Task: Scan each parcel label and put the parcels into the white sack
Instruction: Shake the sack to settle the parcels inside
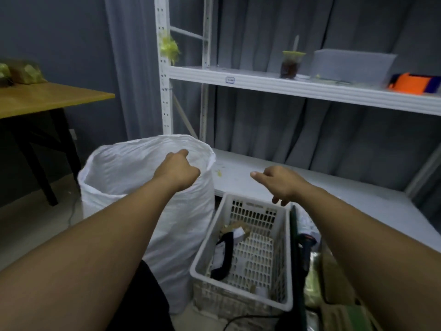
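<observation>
Premises: small storeroom or parcel packing room.
Racking: white slotted metal shelving [262, 83] against the wall.
Containers: woven white sack [181, 235] and perforated plastic basket [253, 211] on the floor.
Surroundings: grey curtains [262, 32], wooden table [47, 99].

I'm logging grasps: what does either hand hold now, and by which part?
The right hand holds nothing. The left hand curls over the mouth of the white sack; any grip cannot be told.

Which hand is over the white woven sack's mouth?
The left hand: it is over the open mouth of the white woven sack. The right hand hangs empty above the far rim of the white perforated plastic basket.
</observation>
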